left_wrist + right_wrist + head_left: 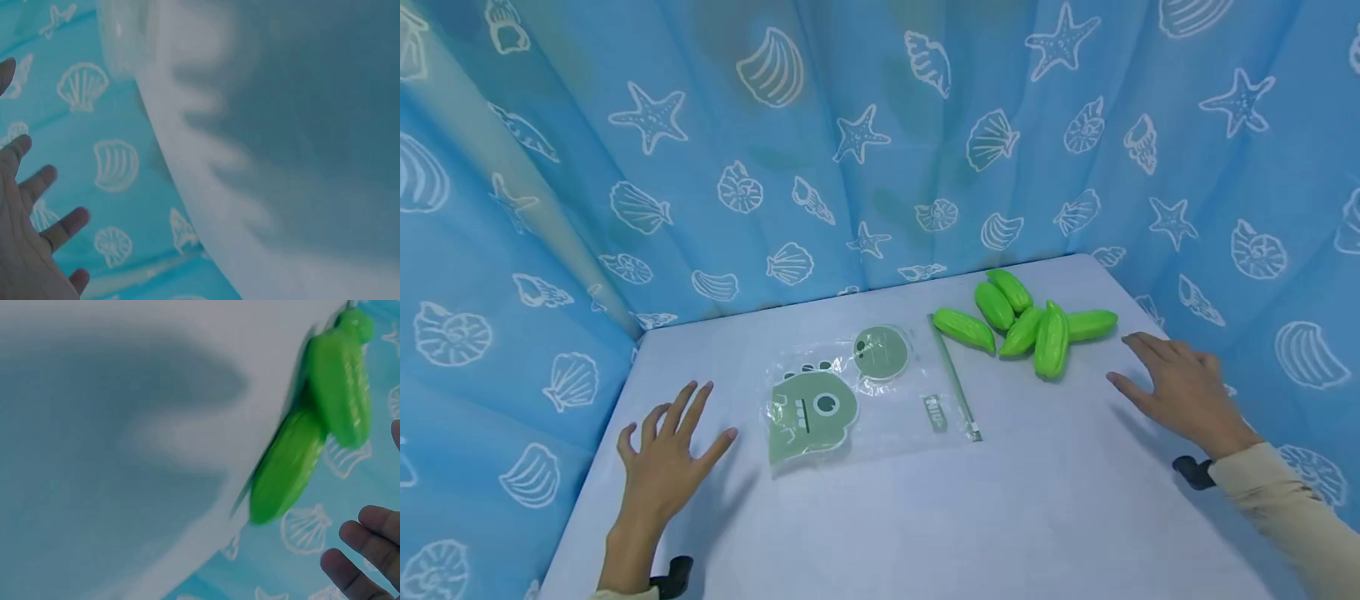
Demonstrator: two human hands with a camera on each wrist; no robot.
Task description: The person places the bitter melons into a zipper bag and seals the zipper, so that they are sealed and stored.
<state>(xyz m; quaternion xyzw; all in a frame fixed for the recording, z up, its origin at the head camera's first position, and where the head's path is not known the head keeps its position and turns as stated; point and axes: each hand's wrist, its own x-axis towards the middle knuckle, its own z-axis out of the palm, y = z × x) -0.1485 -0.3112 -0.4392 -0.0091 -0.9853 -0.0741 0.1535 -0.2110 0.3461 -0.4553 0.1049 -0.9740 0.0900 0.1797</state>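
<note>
The person's left hand point(664, 454) lies palm down over the near left part of the pale table point(1037, 517), its fingers straight and spread apart, pointing toward the far side; it holds nothing. The forearm reaches in from the near edge, with a dark strap at the wrist. Just to the right of this hand lies a clear plastic bag point(865, 392) holding a green dinosaur-shaped piece point(811, 415), a round green piece point(881, 352) and a thin green stick point(953, 379). The hand is near the bag but does not touch it.

The right hand point(1180, 387) is at the right side of the table, palm down, fingers loosely extended and apart, gripping nothing. Its cream sleeve point(1285, 508) comes in from the near right corner. Just to the left and farther away lies a pile of green toy vegetables point(1037, 321), some resting across others. In the right wrist view two of them point(315, 425) appear blurred, with the fingertips point(362, 550) apart from them. A blue curtain point(850, 125) printed with shells and starfish surrounds the table.
</note>
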